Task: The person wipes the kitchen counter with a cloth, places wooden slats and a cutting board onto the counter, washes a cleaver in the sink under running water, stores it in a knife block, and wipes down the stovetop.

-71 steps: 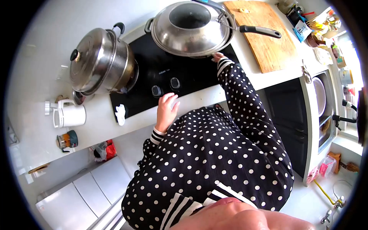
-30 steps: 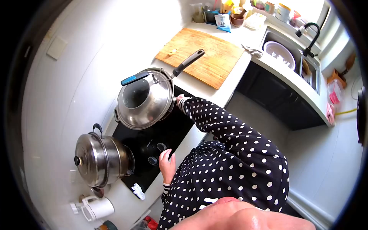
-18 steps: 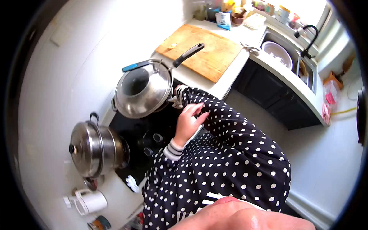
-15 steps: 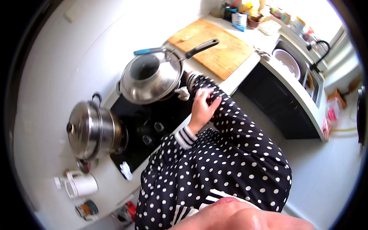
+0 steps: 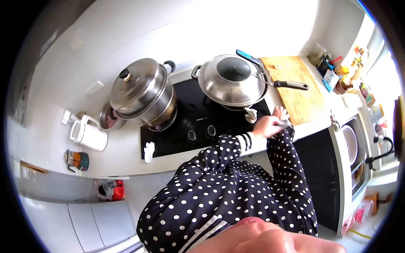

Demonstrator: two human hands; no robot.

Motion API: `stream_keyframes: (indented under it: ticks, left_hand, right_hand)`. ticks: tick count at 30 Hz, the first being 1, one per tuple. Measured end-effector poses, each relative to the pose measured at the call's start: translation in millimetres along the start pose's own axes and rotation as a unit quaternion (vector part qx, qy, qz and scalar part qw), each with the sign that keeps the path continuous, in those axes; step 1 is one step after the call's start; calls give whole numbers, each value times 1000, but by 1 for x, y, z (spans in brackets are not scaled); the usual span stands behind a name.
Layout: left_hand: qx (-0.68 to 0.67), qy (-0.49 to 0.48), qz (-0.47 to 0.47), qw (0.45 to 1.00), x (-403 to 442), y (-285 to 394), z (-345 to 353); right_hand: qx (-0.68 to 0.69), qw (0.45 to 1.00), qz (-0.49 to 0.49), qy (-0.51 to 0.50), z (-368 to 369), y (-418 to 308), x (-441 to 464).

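My left hand point(image 5: 265, 126) reaches across to my right sleeve point(image 5: 282, 147) at the cuff; its fingers are blurred but look closed on the fabric. Just beyond the cuff, my right hand point(image 5: 278, 112) is by the counter edge, next to the wooden cutting board point(image 5: 297, 90), fingers loosely apart and holding nothing I can see. A wok with a domed steel lid point(image 5: 211, 86) sits on the black cooktop point(image 5: 185, 111), its long wok handle point(image 5: 291, 85) pointing over the board. A crumpled white tissue point(image 5: 251, 115) lies near my hands.
A tall steamer pot point(image 5: 143, 92) stands on the left burner. Farther left are a white kettle point(image 5: 93, 134) and a glass teapot point(image 5: 76, 160). Another crumpled tissue point(image 5: 149, 152) is at the cooktop's left corner. At right is a sink with a white basin point(image 5: 349, 144) and black faucet point(image 5: 382, 152).
My view has turned, bringing the cooktop level and more of the left counter into sight. My left hand has moved from above my right forearm to the right cuff.
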State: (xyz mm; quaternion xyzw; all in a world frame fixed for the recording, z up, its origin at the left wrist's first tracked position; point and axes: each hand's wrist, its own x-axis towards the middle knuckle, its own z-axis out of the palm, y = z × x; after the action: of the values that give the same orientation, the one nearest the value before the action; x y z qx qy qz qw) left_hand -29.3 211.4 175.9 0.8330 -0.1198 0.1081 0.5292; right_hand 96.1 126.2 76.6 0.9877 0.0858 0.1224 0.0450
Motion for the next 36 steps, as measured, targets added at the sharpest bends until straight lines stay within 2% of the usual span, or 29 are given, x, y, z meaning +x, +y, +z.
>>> stream_keyframes:
  ticks: [1, 2, 3, 4, 5, 7, 8, 9, 10, 11, 12, 13, 14, 16, 17, 19, 20, 21, 22, 23, 25, 27, 28, 29, 30, 31, 32, 33, 36]
  left_hand:
    - [12, -60, 44, 997, 2, 43, -4]
    - [10, -76, 181, 981, 9, 40, 12]
    - [-30, -114, 264, 957, 4, 65, 22]
    - [36, -168, 316, 933, 0, 88, 21]
    - [114, -161, 355, 914, -6, 108, 12]
    - [15, -96, 364, 926, -10, 114, 5]
    - [34, -89, 341, 935, -15, 122, -7]
    - [50, -62, 344, 935, -18, 122, -11]
    - [27, -44, 316, 947, -25, 123, -8]
    - [3, -24, 289, 957, -32, 124, -4]
    - [-40, -48, 249, 966, -39, 131, -7]
    - [-79, -77, 217, 970, -46, 131, 0]
    - [-118, -125, 188, 967, -54, 140, 3]
    - [-213, -134, 247, 936, -71, 176, 1]
    - [-244, -202, 224, 922, -73, 192, -10]
    - [-258, -306, 231, 887, -66, 212, -23]
    - [-245, -297, 309, 870, -59, 214, -25]
    - [-229, -287, 385, 846, -50, 216, -27]
    - [-211, -275, 459, 818, -39, 217, -28]
    - [-255, -252, 455, 815, -23, 216, -32]
    - [-222, -240, 353, 876, 12, 202, -25]
    - [-32, -24, 470, 882, 42, 179, 4]
    - [-46, -47, 498, 865, 41, 178, 14]
    - [-83, -83, 460, 880, 24, 186, 29]
    - [-128, -148, 489, 850, 12, 194, 35]
    - [-171, -218, 509, 815, 1, 202, 41]
    - [-232, -142, 489, 829, -27, 217, 38]
    - [-246, -254, 425, 833, -45, 232, 13]
    - [-222, -250, 402, 852, -69, 217, -25]
  right_hand:
    - [15, 999, 31, 23, 12, 2, 7]
    - [32, 997, 62, 46, 23, 3, 15]
    - [138, 984, 113, 16, 17, 14, 24]
    - [241, 957, 162, -14, 11, 28, 35]
    - [341, 915, 208, -46, 0, 42, 46]
    - [523, 793, 291, -116, -9, 78, 62]
    - [603, 711, 328, -152, -7, 97, 70]
    - [786, 468, 386, -118, 30, 121, 95]
    - [833, 344, 430, -49, 7, 136, 106]
    - [858, 174, 481, -44, 24, 171, 138]
    - [867, 166, 469, -25, 16, 195, 155]
    - [874, 202, 443, -8, 2, 211, 168]
    - [871, 266, 411, 16, -14, 227, 180]
    - [824, 432, 360, 64, -45, 252, 195]
    - [765, 542, 337, 82, -59, 263, 200]
    - [551, 780, 284, 85, -79, 277, 209]
    - [421, 867, 254, 82, -88, 275, 209]
    - [290, 926, 231, 73, -94, 271, 206]
    - [185, 958, 210, 64, -99, 263, 203]
    - [125, 973, 186, 55, -101, 253, 200]
    - [51, 989, 134, 41, -103, 226, 195]
    - [8, 997, 74, 38, -105, 190, 181]
    - [-12, 998, 43, 43, -108, 172, 172]
    - [-34, 997, 15, 60, -115, 158, 168]
    - [-58, 995, -12, 79, -122, 145, 163]
    - [-84, 996, -14, 33, -129, 135, 164]
    - [-46, 998, -29, 43, -122, 136, 169]
    - [-30, 997, -62, 37, -118, 129, 169]
    - [7, 988, -151, 5, -105, 121, 157]
